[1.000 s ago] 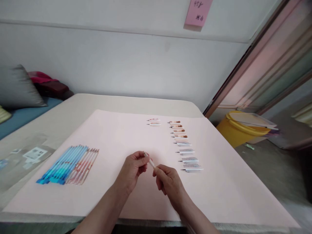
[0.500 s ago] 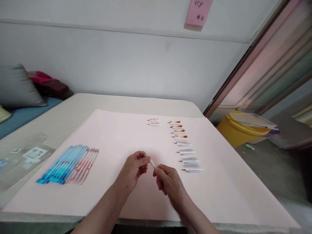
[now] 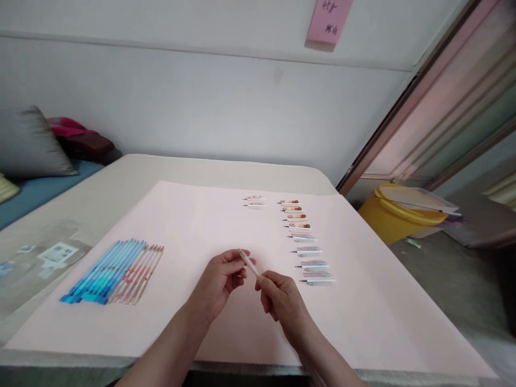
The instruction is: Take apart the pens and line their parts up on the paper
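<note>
A slim white pen (image 3: 249, 263) slants between my two hands above the pink sheet. My right hand (image 3: 282, 301) pinches its lower end between thumb and forefinger. My left hand (image 3: 223, 277) has its thumb and curled fingers around the upper part, whose end shows in front of the fingers. To the right lies a column of disassembled pens (image 3: 308, 250), with dark-tipped refills and patterned barrels. Two similar sets with reddish patterns (image 3: 255, 201) lie at the far middle. On the left is a row of blue pens (image 3: 107, 269) beside several pink-patterned clear ones (image 3: 137, 274).
The pink sheet (image 3: 201, 215) covers much of a cream table (image 3: 226, 167). A clear plastic bag (image 3: 40, 263) lies at the left. A grey cushion (image 3: 32, 142) stands behind it. A yellow bin (image 3: 387, 215) is on the floor at right, and a pink note (image 3: 328, 24) hangs on the wall.
My left thumb has slid back from the pen's upper end, so more of the pen shows. My right hand has shifted very slightly right and still grips the lower end.
</note>
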A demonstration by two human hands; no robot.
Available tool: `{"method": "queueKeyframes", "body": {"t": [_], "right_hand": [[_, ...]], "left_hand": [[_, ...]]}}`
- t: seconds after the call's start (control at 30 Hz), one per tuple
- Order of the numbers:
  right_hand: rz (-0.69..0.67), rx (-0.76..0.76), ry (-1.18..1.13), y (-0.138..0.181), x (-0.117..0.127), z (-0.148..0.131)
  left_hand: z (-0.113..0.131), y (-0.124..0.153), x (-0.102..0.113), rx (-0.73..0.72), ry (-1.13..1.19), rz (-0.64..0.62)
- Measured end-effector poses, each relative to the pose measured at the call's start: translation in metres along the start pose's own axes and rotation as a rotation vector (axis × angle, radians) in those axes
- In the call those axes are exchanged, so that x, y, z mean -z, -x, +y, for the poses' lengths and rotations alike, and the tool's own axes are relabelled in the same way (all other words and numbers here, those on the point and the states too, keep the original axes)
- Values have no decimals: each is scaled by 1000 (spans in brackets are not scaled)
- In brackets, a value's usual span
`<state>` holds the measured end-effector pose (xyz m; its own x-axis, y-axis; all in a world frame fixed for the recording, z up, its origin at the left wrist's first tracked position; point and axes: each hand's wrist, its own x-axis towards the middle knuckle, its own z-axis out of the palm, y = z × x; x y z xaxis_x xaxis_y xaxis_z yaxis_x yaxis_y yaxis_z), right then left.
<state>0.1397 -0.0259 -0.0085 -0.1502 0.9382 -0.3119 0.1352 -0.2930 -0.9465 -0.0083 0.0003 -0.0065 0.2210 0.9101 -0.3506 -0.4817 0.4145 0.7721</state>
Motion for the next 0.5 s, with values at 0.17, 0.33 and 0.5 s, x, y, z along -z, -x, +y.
{"method": "queueKeyframes", "body": {"t": [0.17,0.33,0.5], "right_hand": [[-23,-8,-8,1,-1,0],[-14,-11,-27,1,1,-1],[-40,1,-16,1,-1,2]], "left_hand": [[0,0,1,-45,-4,29],[5,4,-3,13,-12,-71],[-1,2,-1,-73,-120,30]]}}
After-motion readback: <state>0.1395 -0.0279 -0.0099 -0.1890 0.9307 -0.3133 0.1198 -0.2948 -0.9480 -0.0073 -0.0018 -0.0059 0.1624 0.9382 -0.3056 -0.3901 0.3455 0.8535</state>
